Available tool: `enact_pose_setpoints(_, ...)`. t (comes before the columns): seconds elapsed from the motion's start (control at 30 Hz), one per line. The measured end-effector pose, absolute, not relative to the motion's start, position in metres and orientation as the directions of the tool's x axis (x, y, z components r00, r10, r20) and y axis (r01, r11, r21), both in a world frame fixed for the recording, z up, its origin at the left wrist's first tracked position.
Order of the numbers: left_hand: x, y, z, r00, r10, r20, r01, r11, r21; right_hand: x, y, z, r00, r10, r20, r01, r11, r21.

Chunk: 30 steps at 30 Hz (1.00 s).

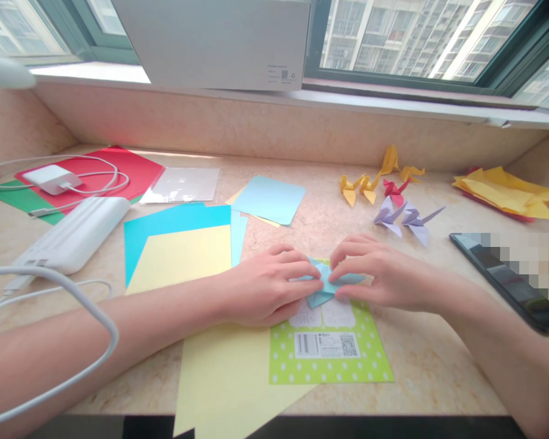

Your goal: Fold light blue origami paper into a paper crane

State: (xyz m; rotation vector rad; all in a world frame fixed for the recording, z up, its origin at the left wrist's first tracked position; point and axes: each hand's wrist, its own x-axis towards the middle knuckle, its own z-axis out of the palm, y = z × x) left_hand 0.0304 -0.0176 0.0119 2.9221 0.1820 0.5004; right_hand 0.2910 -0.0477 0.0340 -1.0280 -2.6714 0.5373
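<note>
A small piece of folded light-blue paper (321, 296) lies on a green card with white dots (332, 371), which carries a barcode label. My left hand (274, 285) presses the paper from the left, its fingers laid over the folds. From the right, my right hand (370, 271) pinches the paper, thumb below and fingers above. Parts of the folded paper are hidden beneath the fingers of both hands. Under my left wrist and forearm are sheets of pale yellow paper (229, 366).
Several folded paper cranes stand behind my right hand, among them a purple crane (416, 221) and a red crane (394, 191). A phone (498, 280) and crumpled yellow paper (507, 190) lie right. Left are a white power bank (85, 235), cable (112, 329) and blue sheets (139, 244).
</note>
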Motion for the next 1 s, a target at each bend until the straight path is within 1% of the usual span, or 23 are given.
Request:
enact_pose_setpoints(0.13, 0.030, -0.018, 0.010, 0.907, 0.202, 0.369, 0.142, -0.973, 0.185, 0.289, -0.049, 0.036, -0.723, 0.686, 0.086, 0.602, 0.686, -0.408)
enact_pose_setpoints(0.27, 0.030, -0.017, 0.006, 0.868, 0.282, 0.408, 0.225, -0.957, 0.181, 0.286, -0.050, 0.035, -0.718, 0.680, 0.144, 0.597, 0.710, -0.374)
enact_pose_setpoints(0.33, 0.030, -0.016, 0.004, 0.832, 0.329, 0.447, 0.277, -0.944, 0.179, 0.285, -0.051, 0.033, -0.695, 0.696, 0.179, 0.618, 0.706, -0.346)
enact_pose_setpoints(0.43, 0.029, -0.015, 0.004, 0.771, 0.377, 0.514, 0.343, -0.925, 0.163, 0.282, -0.051, 0.030, -0.624, 0.752, 0.213, 0.677, 0.656, -0.332)
enact_pose_setpoints(0.53, 0.029, -0.014, 0.004, 0.780, 0.348, 0.520, 0.334, -0.934, 0.123, 0.280, -0.051, 0.027, -0.523, 0.825, 0.216, 0.732, 0.564, -0.381)
enact_pose_setpoints(0.63, 0.029, -0.013, 0.004, 0.840, 0.302, 0.451, 0.290, -0.952, 0.098, 0.280, -0.050, 0.025, -0.438, 0.878, 0.195, 0.757, 0.477, -0.446)
enact_pose_setpoints(0.7, 0.030, -0.013, 0.003, 0.862, 0.298, 0.411, 0.284, -0.954, 0.096, 0.280, -0.049, 0.023, -0.393, 0.898, 0.198, 0.762, 0.439, -0.476)
enact_pose_setpoints(0.87, 0.031, -0.012, 0.001, 0.878, 0.303, 0.371, 0.273, -0.953, 0.132, 0.281, -0.046, 0.020, -0.264, 0.936, 0.231, 0.745, 0.350, -0.568)
enact_pose_setpoints(1.0, 0.033, -0.012, 0.003, 0.879, 0.294, 0.375, 0.249, -0.955, 0.163, 0.283, -0.043, 0.018, -0.158, 0.957, 0.245, 0.735, 0.280, -0.618)
